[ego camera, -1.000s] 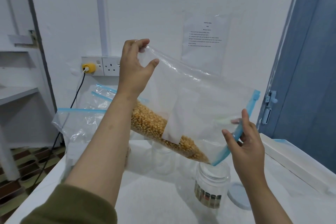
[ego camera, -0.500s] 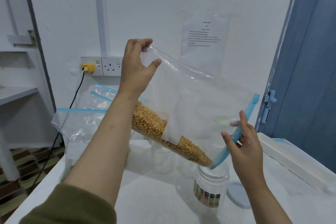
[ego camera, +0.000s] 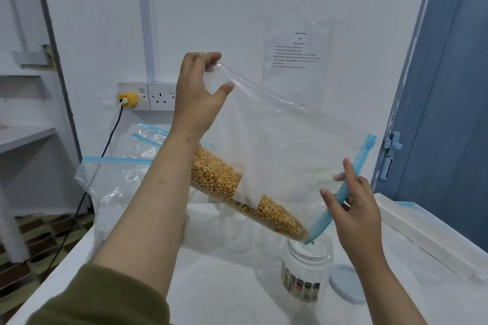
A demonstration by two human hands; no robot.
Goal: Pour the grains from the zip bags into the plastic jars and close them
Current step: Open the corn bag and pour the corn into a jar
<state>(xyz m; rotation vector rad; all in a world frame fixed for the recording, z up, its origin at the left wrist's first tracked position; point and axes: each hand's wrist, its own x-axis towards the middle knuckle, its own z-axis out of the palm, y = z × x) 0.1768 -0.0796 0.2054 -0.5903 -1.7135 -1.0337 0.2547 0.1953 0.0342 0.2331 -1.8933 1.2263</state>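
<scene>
1. Nearest the camera, an olive-green sleeve (ego camera: 105,298) covers the left forearm, which reaches up and forward over the white table (ego camera: 224,285).
2. The open plastic jar (ego camera: 305,272) stands on the table and serves as the landmark; it has a coloured label low on its wall, and whether any grain lies inside cannot be told.
3. Just right of the jar a pale blue lid (ego camera: 346,283) lies flat on the table.
4. Directly above the jar's mouth hangs the lower corner of the tilted zip bag (ego camera: 285,140), where its blue zip strip (ego camera: 343,192) ends.
5. The right hand (ego camera: 355,208), up and right of the jar, pinches the zip strip between thumb and fingers.
6. Yellow grains (ego camera: 232,187) are banked along the bag's lower edge, sloping down toward the jar.
7. The left hand (ego camera: 198,97), high and left of the jar, grips the bag's raised upper corner with curled fingers.
8. Behind and left of the jar, more clear jars (ego camera: 235,229) stand on the table; their details are blurred.
9. Farther left, other clear zip bags (ego camera: 118,182) with blue strips stand crumpled.
10. Farthest from the jar, the wall carries a double socket (ego camera: 148,95) with a yellow plug (ego camera: 128,99) and a printed sheet (ego camera: 297,53).
</scene>
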